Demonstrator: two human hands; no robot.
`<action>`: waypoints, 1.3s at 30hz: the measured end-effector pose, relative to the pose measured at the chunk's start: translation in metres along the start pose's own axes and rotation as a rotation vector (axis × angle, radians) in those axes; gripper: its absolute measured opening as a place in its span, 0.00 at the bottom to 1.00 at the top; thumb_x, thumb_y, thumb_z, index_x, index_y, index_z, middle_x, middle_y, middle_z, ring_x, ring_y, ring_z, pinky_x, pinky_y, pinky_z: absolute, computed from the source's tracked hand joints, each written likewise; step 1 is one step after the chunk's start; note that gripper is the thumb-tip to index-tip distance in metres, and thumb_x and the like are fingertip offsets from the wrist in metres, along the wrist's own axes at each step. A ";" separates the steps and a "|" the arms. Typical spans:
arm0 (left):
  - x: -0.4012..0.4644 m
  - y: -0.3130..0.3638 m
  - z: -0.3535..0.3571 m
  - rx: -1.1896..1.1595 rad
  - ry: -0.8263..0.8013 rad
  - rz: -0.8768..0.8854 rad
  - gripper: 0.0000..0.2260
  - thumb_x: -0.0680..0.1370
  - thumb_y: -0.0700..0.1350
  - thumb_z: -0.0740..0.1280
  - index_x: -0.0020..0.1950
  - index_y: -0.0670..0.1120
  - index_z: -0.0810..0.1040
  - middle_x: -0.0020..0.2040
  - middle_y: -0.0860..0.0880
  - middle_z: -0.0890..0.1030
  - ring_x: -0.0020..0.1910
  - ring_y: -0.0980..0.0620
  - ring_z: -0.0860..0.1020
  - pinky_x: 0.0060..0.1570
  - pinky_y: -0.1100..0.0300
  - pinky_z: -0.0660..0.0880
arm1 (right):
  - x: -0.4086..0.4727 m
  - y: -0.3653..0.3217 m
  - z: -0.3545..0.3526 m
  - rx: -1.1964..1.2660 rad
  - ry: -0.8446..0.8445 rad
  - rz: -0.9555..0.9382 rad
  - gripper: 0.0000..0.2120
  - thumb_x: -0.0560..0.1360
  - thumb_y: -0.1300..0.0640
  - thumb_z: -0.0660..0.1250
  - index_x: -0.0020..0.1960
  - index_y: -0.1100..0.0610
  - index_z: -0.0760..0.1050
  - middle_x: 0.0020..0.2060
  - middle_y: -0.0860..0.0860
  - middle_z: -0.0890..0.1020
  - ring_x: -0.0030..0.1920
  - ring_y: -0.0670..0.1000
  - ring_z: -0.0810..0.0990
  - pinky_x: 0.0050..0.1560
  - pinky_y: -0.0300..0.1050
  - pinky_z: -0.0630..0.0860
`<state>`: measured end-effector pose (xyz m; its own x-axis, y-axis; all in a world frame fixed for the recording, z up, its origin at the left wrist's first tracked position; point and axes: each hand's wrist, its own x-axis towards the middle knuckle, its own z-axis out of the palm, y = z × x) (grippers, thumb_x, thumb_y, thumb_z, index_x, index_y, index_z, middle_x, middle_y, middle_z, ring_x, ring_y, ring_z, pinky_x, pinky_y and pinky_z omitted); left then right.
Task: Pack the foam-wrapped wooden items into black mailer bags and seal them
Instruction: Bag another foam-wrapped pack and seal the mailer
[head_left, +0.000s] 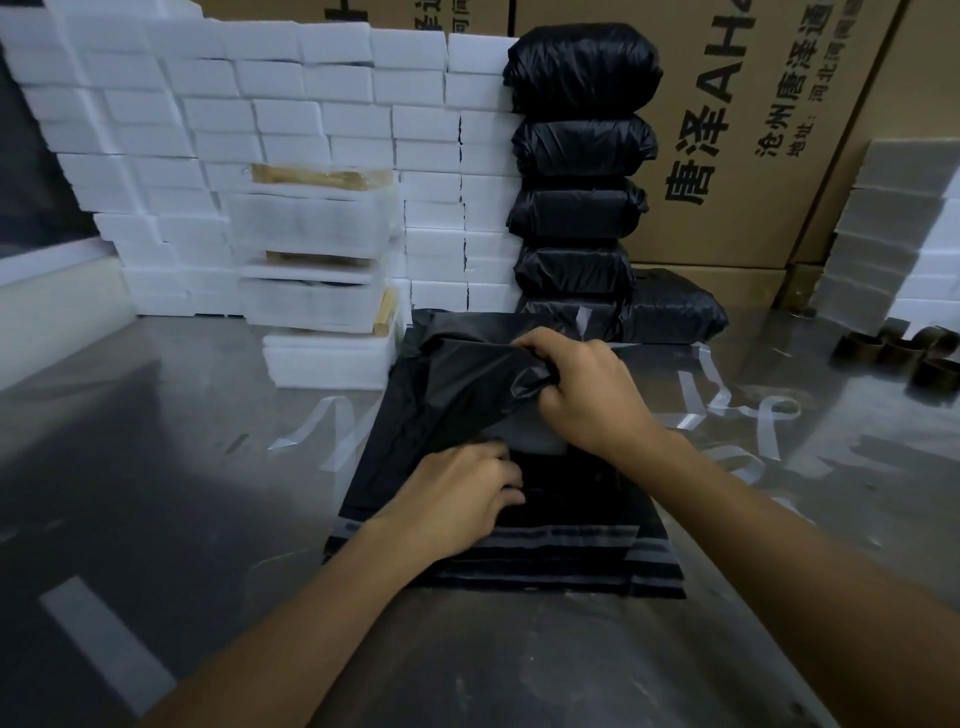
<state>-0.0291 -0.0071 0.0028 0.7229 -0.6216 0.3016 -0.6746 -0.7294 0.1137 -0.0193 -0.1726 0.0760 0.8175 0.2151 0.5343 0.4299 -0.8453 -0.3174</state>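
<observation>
Far left, foam blocks (218, 130) stood stacked. Your left hand (457, 499), fingers curled, pinned the mailer bag (415, 415) lying near-centre on the table (156, 441); your right hand (587, 389) clenched its raised top layer. Sealed bags (582, 140) were piled behind, peeled strips (727, 405) scattered right.

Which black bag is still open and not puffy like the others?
The flat black mailer bag under both hands, at the front of the table. The right hand lifts its mouth; the stacked black bags behind are stuffed and closed.
</observation>
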 end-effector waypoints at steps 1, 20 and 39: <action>0.000 0.001 0.000 -0.018 0.055 0.028 0.10 0.82 0.47 0.62 0.54 0.44 0.80 0.53 0.48 0.78 0.52 0.49 0.76 0.46 0.54 0.74 | 0.000 -0.001 -0.001 0.047 0.004 0.005 0.21 0.70 0.65 0.62 0.61 0.53 0.78 0.47 0.55 0.85 0.49 0.63 0.80 0.44 0.55 0.74; 0.005 0.004 0.002 -0.234 -0.217 -0.055 0.15 0.82 0.45 0.57 0.36 0.48 0.67 0.32 0.52 0.70 0.32 0.52 0.69 0.32 0.56 0.65 | 0.026 0.027 0.039 -0.531 -0.188 0.072 0.29 0.73 0.54 0.74 0.69 0.53 0.64 0.65 0.54 0.67 0.63 0.61 0.72 0.60 0.60 0.70; 0.006 0.010 -0.001 -0.329 -0.209 -0.028 0.14 0.82 0.47 0.60 0.35 0.53 0.70 0.30 0.55 0.71 0.34 0.51 0.73 0.43 0.51 0.75 | 0.060 0.012 0.080 -0.472 -0.185 0.098 0.36 0.70 0.42 0.73 0.73 0.47 0.61 0.68 0.55 0.65 0.69 0.63 0.63 0.64 0.65 0.66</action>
<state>-0.0316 -0.0182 0.0068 0.7337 -0.6723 0.0984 -0.6414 -0.6374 0.4271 0.0654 -0.1307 0.0416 0.9180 0.1703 0.3582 0.1626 -0.9853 0.0518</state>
